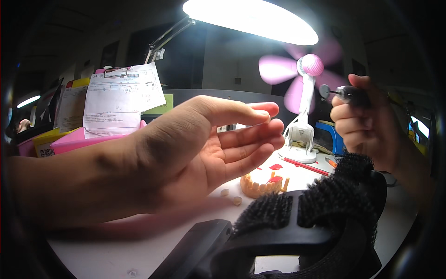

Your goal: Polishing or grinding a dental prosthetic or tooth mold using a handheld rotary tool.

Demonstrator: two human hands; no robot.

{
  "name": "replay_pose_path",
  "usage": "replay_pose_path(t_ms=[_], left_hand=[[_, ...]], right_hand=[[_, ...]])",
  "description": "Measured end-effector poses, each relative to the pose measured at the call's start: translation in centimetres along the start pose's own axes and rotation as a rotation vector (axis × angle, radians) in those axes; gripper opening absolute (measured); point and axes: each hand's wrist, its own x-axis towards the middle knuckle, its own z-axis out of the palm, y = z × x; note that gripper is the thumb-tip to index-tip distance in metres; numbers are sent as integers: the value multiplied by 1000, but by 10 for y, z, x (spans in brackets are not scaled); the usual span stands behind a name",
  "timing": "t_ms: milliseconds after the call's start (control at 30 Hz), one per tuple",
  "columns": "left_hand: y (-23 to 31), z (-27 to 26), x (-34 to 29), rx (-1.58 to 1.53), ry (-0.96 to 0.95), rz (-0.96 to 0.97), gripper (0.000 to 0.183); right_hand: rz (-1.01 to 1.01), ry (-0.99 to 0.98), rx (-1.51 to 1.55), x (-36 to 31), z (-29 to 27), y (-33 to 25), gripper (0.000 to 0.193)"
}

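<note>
My left hand (195, 144) is raised over the table, palm turned inward. Its thumb tip presses against the index finger, and a tiny thing seems to be pinched there, too small to make out. The other fingers are loosely bent. At the right, my right hand (357, 123) is wrapped round a dark rotary handpiece (355, 96), whose small grey disc (324, 91) points toward the left hand, apart from it. Beyond and below the left hand stands a tan dental model (253, 187) with a red piece (275, 179) on it. Two small tooth-coloured pieces (237, 201) lie beside the model.
Close in front is a black frame with bristle brushes (269, 214). A pink fan (310, 65) on a white stand and a red pencil (306, 166) are behind the model. A bright lamp (251, 18) hangs above. Clipped papers (111, 104) rise from a pink bin (88, 142) at left.
</note>
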Motion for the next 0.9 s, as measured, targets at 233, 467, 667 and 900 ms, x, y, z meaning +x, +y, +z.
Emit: replay_pose_path(t_ms=[233,467,667,900], left_hand=[[6,-11,-8,3,1,89,44],[7,-9,-9,91,-178,192,46],[10,-4,-9,179,-157,238,43],[10,-4,-11,228,-164,252,32]], right_hand=[[-69,30,191,61,50,59,36],[-319,197,170,45,63,77,42],[-304,104,329,47,41,75,38],[-153,123,446,44,61,79,39]])
